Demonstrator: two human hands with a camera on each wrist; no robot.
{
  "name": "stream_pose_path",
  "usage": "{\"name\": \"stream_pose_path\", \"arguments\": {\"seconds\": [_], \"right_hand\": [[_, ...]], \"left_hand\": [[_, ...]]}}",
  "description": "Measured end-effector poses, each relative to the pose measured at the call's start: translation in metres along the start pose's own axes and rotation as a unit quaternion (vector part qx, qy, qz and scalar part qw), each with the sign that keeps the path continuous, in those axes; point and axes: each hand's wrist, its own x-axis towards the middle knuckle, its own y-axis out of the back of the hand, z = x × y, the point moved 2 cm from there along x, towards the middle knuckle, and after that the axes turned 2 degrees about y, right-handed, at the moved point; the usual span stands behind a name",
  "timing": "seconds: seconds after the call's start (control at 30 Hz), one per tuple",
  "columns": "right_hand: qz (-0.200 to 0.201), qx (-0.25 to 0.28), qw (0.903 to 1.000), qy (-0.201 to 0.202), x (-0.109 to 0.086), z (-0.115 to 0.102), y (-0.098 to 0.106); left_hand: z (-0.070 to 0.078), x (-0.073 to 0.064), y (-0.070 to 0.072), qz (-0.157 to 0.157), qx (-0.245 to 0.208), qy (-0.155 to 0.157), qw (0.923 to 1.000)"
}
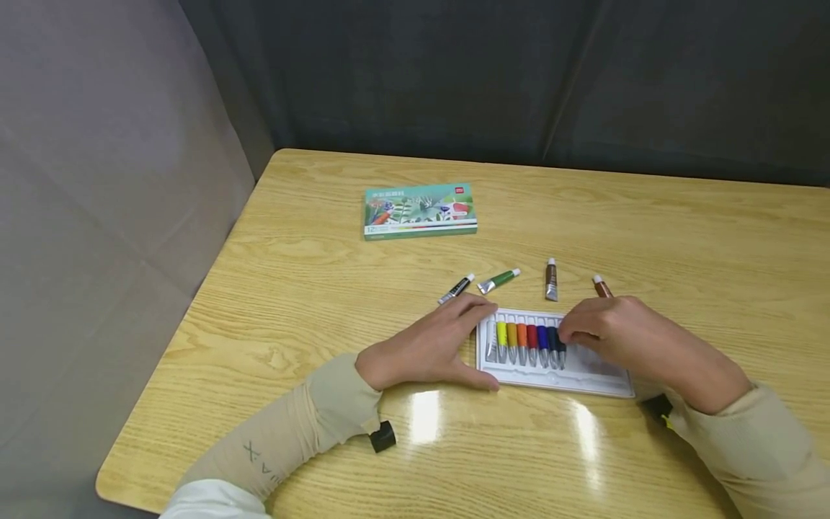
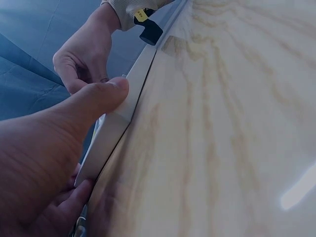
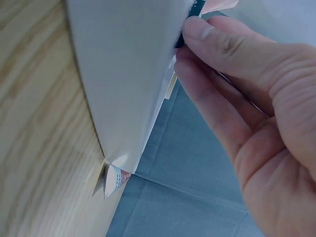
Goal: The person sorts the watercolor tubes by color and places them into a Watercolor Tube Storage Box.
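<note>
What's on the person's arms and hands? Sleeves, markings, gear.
Left hand and right hand: no gloves. Left sleeve and right sleeve: beige, the left with dark lettering, partly legible, and white cloth behind it. Black block at each wrist: left block, right block with yellow label.

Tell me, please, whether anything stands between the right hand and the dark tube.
Nothing visible does: the right hand pinches the dark tube at the row's visible end in the white tray, and the left hand holds the tray's left end.
</note>
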Motion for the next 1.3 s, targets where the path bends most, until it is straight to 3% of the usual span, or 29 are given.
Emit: {"name": "stream_pose_path", "arguments": {"seconds": [0.73,1.03,1.3], "right_hand": [[0.006,0.006,0.9999,0.015,0.0014,0.0026,0.0008],[-0.010,0.013,0.9999,0.003,0.0031,0.0044,0.0021],[0.036,-0.013,0.9989,0.027,0.0077,0.0066,0.0078]], "left_hand": [[-0.0008,0.0008,-0.0005,-0.002,-0.008,0.002,1.0000],[-0.0022,-0.0003,0.0004,0.000,-0.007,0.004,1.0000],[-0.0023,0.0013,-0.0009,0.000,0.001,-0.002,1.0000]]}}
